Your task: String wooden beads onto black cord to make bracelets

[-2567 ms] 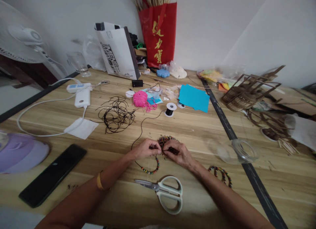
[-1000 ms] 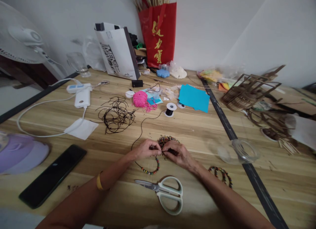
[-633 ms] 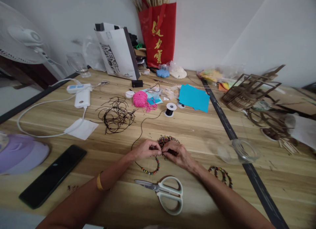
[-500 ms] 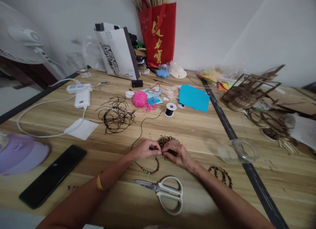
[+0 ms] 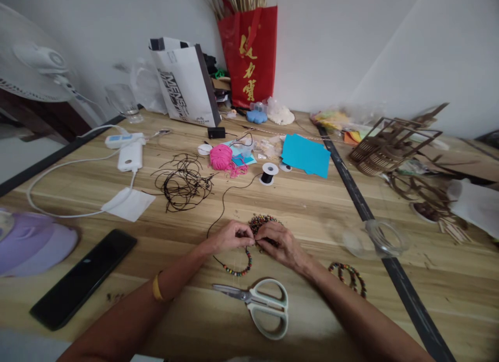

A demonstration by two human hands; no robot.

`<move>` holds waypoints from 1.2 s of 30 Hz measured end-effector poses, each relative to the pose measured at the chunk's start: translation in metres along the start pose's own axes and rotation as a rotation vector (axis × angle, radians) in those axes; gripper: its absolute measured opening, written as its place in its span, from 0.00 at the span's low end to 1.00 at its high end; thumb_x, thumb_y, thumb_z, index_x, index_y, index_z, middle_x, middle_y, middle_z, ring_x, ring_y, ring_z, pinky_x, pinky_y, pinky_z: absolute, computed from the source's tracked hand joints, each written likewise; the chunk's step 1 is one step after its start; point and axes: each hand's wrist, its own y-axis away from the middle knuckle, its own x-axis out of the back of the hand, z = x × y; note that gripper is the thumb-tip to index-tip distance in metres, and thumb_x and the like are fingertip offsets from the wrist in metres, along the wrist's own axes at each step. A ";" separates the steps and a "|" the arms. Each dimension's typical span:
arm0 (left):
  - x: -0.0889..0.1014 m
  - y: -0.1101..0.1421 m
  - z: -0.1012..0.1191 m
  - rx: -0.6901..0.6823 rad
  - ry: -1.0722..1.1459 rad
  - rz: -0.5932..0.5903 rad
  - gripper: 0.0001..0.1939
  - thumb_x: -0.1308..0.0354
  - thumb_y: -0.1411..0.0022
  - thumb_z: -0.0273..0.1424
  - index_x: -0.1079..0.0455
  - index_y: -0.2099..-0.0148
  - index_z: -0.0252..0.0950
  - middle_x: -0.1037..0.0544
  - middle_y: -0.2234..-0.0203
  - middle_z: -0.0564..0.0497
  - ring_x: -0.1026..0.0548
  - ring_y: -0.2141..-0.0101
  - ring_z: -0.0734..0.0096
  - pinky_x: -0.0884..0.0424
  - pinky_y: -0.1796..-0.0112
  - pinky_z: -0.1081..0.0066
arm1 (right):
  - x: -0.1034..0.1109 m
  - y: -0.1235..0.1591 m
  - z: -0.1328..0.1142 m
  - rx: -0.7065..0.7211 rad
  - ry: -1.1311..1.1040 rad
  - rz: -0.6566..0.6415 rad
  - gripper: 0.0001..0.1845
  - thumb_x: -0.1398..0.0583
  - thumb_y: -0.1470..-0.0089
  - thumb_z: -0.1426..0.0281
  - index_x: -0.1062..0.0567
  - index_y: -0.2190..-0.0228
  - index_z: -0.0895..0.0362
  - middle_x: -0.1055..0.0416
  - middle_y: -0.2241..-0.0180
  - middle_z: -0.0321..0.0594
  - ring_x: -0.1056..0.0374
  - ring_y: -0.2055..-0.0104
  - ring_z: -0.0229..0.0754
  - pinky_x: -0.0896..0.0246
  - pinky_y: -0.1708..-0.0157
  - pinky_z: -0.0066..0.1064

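My left hand pinches the black cord, which trails back to its spool. Below this hand, a curve of colourful beads is threaded on the cord. Fingertip to fingertip with it, my right hand is closed in a pinch; what it grips is too small and hidden to make out. Behind both hands lies a heap of loose multicoloured beads, partly covered by the right fingers. Scissors with pale handles lie on the table nearer to me, blades partly apart.
Finished-looking beaded loops lie beside my right forearm. A tangle of black cord, pink yarn and blue sheets are farther back. A black phone is on the left, a clear round container on the right.
Both hands stay pinched together at the same spot beside the bead heap. The view shifts very slightly; nothing else visibly moves.
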 end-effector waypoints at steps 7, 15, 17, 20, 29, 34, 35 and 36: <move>0.000 0.000 -0.002 -0.028 -0.033 0.005 0.11 0.40 0.47 0.35 0.28 0.71 0.30 0.28 0.80 0.54 0.35 0.77 0.78 0.40 0.74 0.79 | 0.001 -0.001 -0.002 0.031 0.061 -0.012 0.06 0.44 0.40 0.72 0.26 0.66 0.57 0.26 0.67 0.43 0.32 0.63 0.42 0.38 0.62 0.34; 0.000 -0.001 -0.003 -0.014 -0.022 0.000 0.10 0.40 0.47 0.34 0.28 0.71 0.30 0.30 0.81 0.55 0.36 0.78 0.78 0.41 0.75 0.79 | -0.001 0.000 0.001 0.035 0.038 -0.012 0.04 0.42 0.41 0.73 0.27 0.65 0.56 0.27 0.67 0.42 0.33 0.64 0.42 0.38 0.62 0.35; 0.000 -0.001 -0.002 -0.018 -0.023 0.000 0.10 0.40 0.47 0.34 0.28 0.72 0.30 0.29 0.81 0.55 0.35 0.77 0.78 0.40 0.74 0.79 | -0.002 0.001 0.003 0.041 0.035 0.000 0.03 0.42 0.42 0.73 0.27 0.65 0.56 0.27 0.68 0.42 0.33 0.64 0.42 0.38 0.62 0.35; 0.000 -0.001 0.000 -0.015 -0.012 0.002 0.10 0.40 0.48 0.34 0.28 0.71 0.30 0.28 0.80 0.54 0.35 0.77 0.78 0.40 0.74 0.79 | -0.004 0.002 0.004 0.037 0.032 0.012 0.02 0.42 0.42 0.72 0.28 0.66 0.56 0.27 0.69 0.42 0.32 0.64 0.42 0.38 0.62 0.34; 0.000 0.000 0.001 0.007 -0.006 -0.001 0.12 0.39 0.47 0.36 0.26 0.70 0.30 0.28 0.80 0.54 0.35 0.77 0.78 0.40 0.74 0.78 | -0.002 0.001 0.003 0.026 -0.014 0.030 0.03 0.41 0.41 0.70 0.28 0.67 0.57 0.27 0.70 0.41 0.32 0.66 0.41 0.37 0.64 0.34; 0.001 -0.001 0.003 0.009 0.010 -0.010 0.12 0.39 0.48 0.37 0.27 0.71 0.30 0.29 0.81 0.55 0.36 0.78 0.78 0.41 0.75 0.79 | -0.004 0.002 0.005 0.042 -0.009 0.031 0.03 0.41 0.41 0.70 0.28 0.67 0.57 0.27 0.70 0.41 0.32 0.66 0.41 0.38 0.64 0.33; 0.001 -0.001 0.003 0.011 0.020 -0.013 0.13 0.38 0.48 0.37 0.28 0.71 0.30 0.29 0.81 0.55 0.36 0.78 0.78 0.41 0.75 0.79 | -0.004 0.002 0.005 0.041 -0.007 0.029 0.04 0.41 0.41 0.70 0.28 0.67 0.57 0.27 0.70 0.41 0.32 0.66 0.41 0.38 0.64 0.33; 0.001 -0.001 0.003 0.012 0.031 -0.015 0.13 0.38 0.48 0.37 0.28 0.71 0.30 0.29 0.81 0.55 0.36 0.78 0.78 0.41 0.75 0.79 | -0.004 0.002 0.005 0.039 -0.007 0.023 0.04 0.41 0.41 0.69 0.28 0.67 0.57 0.27 0.70 0.41 0.32 0.67 0.41 0.38 0.64 0.33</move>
